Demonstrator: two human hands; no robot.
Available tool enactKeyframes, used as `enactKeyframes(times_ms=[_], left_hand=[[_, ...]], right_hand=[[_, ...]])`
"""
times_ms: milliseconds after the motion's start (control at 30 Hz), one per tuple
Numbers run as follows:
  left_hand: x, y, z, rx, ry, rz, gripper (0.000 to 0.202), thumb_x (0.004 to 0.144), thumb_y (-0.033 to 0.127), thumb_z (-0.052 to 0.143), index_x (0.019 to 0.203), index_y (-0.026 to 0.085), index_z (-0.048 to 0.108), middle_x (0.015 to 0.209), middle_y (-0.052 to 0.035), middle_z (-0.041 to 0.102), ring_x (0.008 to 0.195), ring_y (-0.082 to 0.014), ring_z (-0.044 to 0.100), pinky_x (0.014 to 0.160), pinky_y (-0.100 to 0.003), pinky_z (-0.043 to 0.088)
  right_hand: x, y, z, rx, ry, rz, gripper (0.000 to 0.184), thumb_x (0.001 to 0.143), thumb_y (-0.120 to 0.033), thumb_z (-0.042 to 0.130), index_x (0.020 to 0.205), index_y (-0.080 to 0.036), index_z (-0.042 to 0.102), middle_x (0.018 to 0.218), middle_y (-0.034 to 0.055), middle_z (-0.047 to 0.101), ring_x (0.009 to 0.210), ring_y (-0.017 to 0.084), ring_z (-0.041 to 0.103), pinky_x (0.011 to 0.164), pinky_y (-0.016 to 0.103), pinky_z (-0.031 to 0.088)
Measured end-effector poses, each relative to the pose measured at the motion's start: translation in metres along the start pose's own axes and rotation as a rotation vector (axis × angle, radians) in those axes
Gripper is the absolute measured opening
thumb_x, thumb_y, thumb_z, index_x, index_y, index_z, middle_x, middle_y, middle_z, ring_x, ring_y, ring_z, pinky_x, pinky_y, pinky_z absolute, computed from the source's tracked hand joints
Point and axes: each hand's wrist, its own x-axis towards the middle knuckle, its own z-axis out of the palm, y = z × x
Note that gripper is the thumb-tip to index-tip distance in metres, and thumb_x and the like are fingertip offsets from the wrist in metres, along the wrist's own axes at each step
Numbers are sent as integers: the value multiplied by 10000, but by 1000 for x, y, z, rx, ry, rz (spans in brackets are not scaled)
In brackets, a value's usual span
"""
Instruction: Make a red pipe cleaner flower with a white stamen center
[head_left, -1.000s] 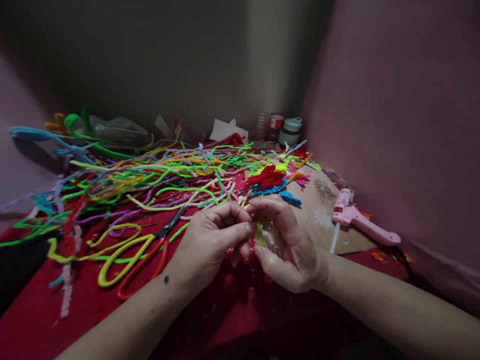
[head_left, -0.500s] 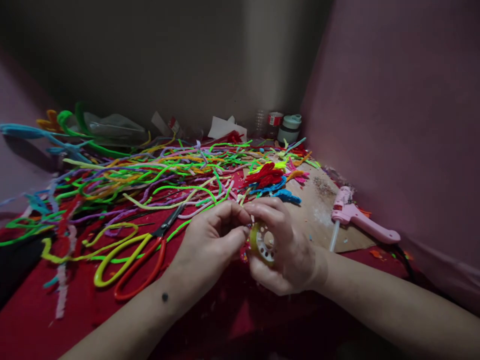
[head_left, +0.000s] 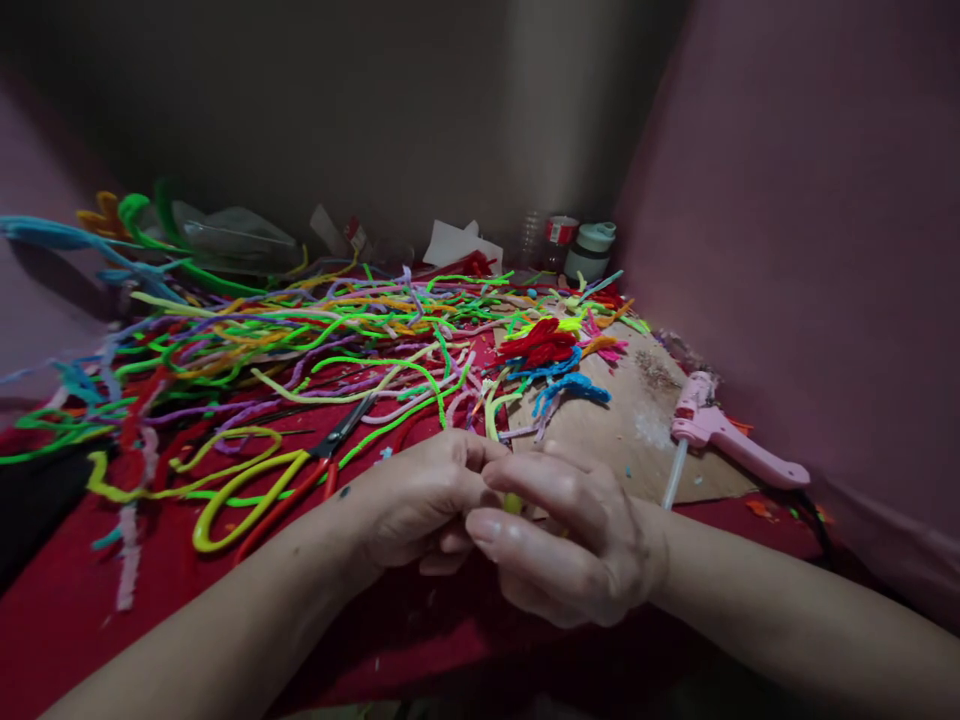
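Note:
My left hand (head_left: 427, 495) and my right hand (head_left: 574, 530) meet above the red cloth, fingertips touching or overlapping. Held in the curled fingers of my right hand is a small yellowish spool (head_left: 513, 503); only a sliver of it shows now. The fingers of my left hand are closed against the right ones, and whatever they pinch is hidden. Just beyond the hands lie bent blue pipe cleaners (head_left: 574, 388) and a red pipe cleaner bundle (head_left: 544, 343). Scissors (head_left: 300, 465) with yellow and red handles rest left of my left hand, partly covered by the forearm.
Many coloured pipe cleaners (head_left: 322, 325) spread over the red cloth (head_left: 67, 600). A pink glue gun (head_left: 739, 450) with a glue stick lies at the right, by a brown board (head_left: 637, 440). A lidded cup (head_left: 592, 250) and white paper (head_left: 459, 245) stand against the back wall.
My right hand has turned over, its fingers now covering the spool that showed its white, holed hub before. My left hand has lowered slightly and curled inward. The view has shifted a little.

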Motion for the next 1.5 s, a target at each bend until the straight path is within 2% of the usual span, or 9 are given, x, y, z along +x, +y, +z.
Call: enactKeyframes(times_ms=[167, 433, 567, 700, 900, 1100, 1233, 1367, 1500], left_hand=[[1, 2, 1, 196, 16, 74, 96, 641, 159, 572, 546, 162, 568, 373, 67, 379, 275, -36, 279, 268, -155, 160], [-2, 6, -5, 164, 107, 132, 196, 757, 347, 585, 772, 153, 605, 498, 52, 453, 315, -28, 291, 316, -174, 185], [-1, 12, -7, 364, 377, 296, 196, 770, 349, 551, 717, 163, 584, 472, 65, 385, 380, -54, 291, 368, -183, 211], [-1, 18, -21, 838, 676, 501, 190, 762, 306, 533, 643, 171, 594, 555, 23, 514, 538, -112, 439, 512, -216, 326], [2, 18, -39, 1229, 681, 303, 187, 745, 333, 537, 675, 195, 642, 612, -19, 610, 597, -168, 522, 571, -261, 333], [15, 4, -38, 1405, 672, 198, 196, 747, 309, 510, 698, 198, 664, 696, -79, 649, 655, -212, 566, 585, -286, 328], [15, 5, -37, 1354, 673, 195, 203, 732, 277, 491, 638, 195, 652, 609, -56, 608, 587, -190, 532, 555, -274, 310], [6, 13, -33, 1042, 698, 284, 224, 729, 315, 522, 568, 180, 599, 493, 12, 496, 486, -130, 432, 494, -240, 281], [-2, 19, -22, 715, 637, 375, 220, 721, 344, 571, 611, 159, 615, 506, 34, 481, 478, -102, 391, 472, -217, 282]], right_hand=[[4, -6, 1, 52, 118, 239, 591, 702, -117, 560, 1255, -199, 367, 1090, 132, 523, 963, 242, 574, 762, 392, 539], [10, 4, -8, 171, 127, 339, 729, 652, -72, 564, 1309, -212, 278, 1124, 103, 485, 1086, 250, 472, 890, 418, 481], [7, 4, -16, 94, -12, 360, 597, 704, -89, 556, 1261, -173, 358, 1094, 124, 499, 1058, 249, 494, 872, 418, 481], [-11, 6, -21, 7, -170, 424, 465, 754, -150, 570, 1198, -163, 434, 1054, 135, 534, 981, 253, 529, 811, 435, 489], [-34, 13, -24, -99, -334, 495, 191, 792, -170, 543, 979, -138, 551, 977, 141, 559, 912, 246, 532, 754, 436, 484], [-32, 18, -25, -106, -404, 512, 197, 807, -259, 591, 959, -134, 583, 950, 135, 595, 953, 261, 518, 795, 471, 450], [-31, 17, -27, -65, -344, 544, 134, 827, -219, 551, 929, -140, 587, 959, 129, 592, 924, 242, 524, 780, 448, 455], [-26, 13, -29, 11, -215, 597, 101, 835, -166, 517, 886, -149, 602, 918, 112, 596, 890, 219, 541, 764, 409, 463], [-6, 13, -26, 242, -95, 829, 122, 835, -185, 524, 865, -156, 639, 843, 69, 613, 815, 174, 565, 748, 348, 456]])
